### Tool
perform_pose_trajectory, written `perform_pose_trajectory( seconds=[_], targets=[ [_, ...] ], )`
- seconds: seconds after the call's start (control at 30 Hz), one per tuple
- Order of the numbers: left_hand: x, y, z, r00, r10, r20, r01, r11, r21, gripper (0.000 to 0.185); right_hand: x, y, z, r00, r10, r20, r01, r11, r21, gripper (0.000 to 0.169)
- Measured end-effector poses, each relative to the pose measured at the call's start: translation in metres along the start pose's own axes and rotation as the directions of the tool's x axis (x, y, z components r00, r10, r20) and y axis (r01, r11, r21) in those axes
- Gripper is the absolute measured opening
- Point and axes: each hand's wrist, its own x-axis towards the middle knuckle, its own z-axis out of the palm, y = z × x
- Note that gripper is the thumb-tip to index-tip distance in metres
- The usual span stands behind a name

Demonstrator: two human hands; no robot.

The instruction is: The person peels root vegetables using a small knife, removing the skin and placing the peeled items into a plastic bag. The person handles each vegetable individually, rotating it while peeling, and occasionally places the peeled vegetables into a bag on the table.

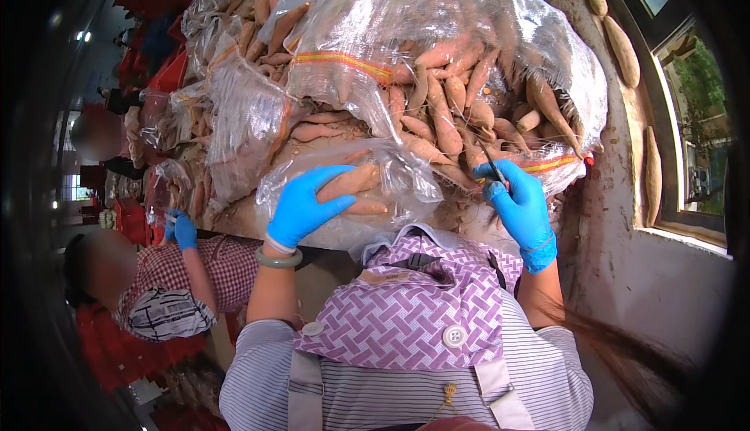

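My left hand, in a blue glove, grips a sweet potato at its left end, over a clear plastic bag. Another sweet potato lies just below it. In my right hand, also gloved in blue, is a thin dark-bladed tool with some red at its handle; its exact kind is unclear. The blade points up towards a heap of sweet potatoes spilling from a translucent woven sack with a yellow and red stripe.
More woven sacks of sweet potatoes stand to the left. Several sweet potatoes lie on the ledge by the window at right. A co-worker with blue gloves is at the left, close to the same work surface. Red crates stand beyond.
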Motion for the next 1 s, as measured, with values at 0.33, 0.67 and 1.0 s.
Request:
perform_pose_trajectory(
  seconds=[0.33, 0.67, 1.0],
  targets=[
    [0.008, -0.032, 0.04, 0.982, -0.114, 0.154, 0.029, 0.884, 0.466, 0.041, -0.006, -0.005, -0.006, 1.0, -0.002, 0.023, 0.0, 0.995, 0.104, 0.026],
    [0.121, 0.061, 0.023, 0.945, 0.311, -0.105, -0.275, 0.924, 0.264, 0.023, -0.041, 0.014, -0.039, 0.974, 0.168, -0.149, -0.045, 0.796, 0.603, 0.029],
    [0.312, 0.007, 0.09, 0.988, -0.097, 0.119, 0.028, 0.876, 0.482, 0.055, -0.046, 0.009, -0.04, 0.972, 0.229, -0.053, -0.159, 0.806, 0.569, 0.038]
  ],
)
